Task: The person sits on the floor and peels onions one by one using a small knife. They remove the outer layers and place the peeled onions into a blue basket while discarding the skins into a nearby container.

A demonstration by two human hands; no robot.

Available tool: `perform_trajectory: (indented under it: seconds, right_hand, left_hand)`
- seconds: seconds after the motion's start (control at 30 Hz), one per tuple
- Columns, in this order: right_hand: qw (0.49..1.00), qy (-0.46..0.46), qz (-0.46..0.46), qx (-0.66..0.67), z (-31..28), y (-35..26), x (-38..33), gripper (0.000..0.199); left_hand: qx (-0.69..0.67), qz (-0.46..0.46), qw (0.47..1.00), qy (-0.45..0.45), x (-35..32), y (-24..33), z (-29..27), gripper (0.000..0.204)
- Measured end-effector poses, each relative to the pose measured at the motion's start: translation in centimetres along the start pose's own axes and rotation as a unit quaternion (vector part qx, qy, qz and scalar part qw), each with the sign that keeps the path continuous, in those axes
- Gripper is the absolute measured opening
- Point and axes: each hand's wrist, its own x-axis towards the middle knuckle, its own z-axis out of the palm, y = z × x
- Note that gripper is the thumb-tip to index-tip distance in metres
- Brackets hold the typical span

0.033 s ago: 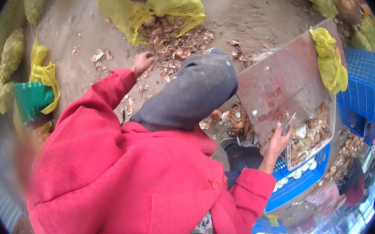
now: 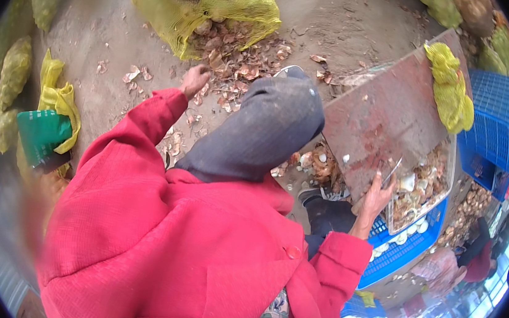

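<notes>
My right hand [image 2: 377,200], closed around a small knife [image 2: 395,167] with a thin metal blade, rests at the lower edge of a stained board [image 2: 390,111]. Beside it is a pale-rimmed tray [image 2: 392,214] of brown skins and whitish pieces, over a blue plastic crate [image 2: 394,262] with peeled white bulbs in it. At the left, my left hand [image 2: 194,81] hovers by dry papery skins [image 2: 248,71] that spill from the mouth of a yellow mesh sack [image 2: 202,4]. Its fingers look bent, but what they hold, if anything, is too small to see.
A yellow net bag [image 2: 447,86] lies on the board's far corner. Blue crates [image 2: 491,115] stand stacked at the right. Full mesh sacks [image 2: 10,96] line the left, near a green bag [image 2: 44,137]. Another person [image 2: 481,254] sits at the lower right.
My left hand has shifted slightly forward, toward the yellow mesh sack. My right hand keeps the knife in about the same place.
</notes>
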Motion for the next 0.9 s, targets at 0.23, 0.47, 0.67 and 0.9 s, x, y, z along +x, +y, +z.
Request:
perform_trajectory:
  seconds: [0.23, 0.47, 0.67, 0.9]
  right_hand:
    - [0.998, 0.056, -0.028, 0.000, 0.3, 2.1, -0.3, 0.038]
    - [0.996, 0.076, 0.040, 0.021, 0.1, 2.0, -0.2, 0.035]
    - [0.989, 0.088, 0.089, 0.076, 1.7, -2.9, -0.9, 0.033]
    - [0.995, 0.074, -0.007, 0.060, 0.3, 2.4, 0.2, 0.034]
  left_hand:
    - [0.098, -0.042, 0.970, 0.221, 8.7, 0.6, 1.1, 0.060]
    - [0.008, -0.013, 0.944, 0.330, 14.9, 0.6, 0.8, 0.078]
    - [-0.094, -0.217, 0.926, 0.293, 19.3, 0.3, -0.8, 0.080]
    - [-0.184, -0.076, 0.978, -0.062, 9.2, 1.7, 3.3, 0.069]
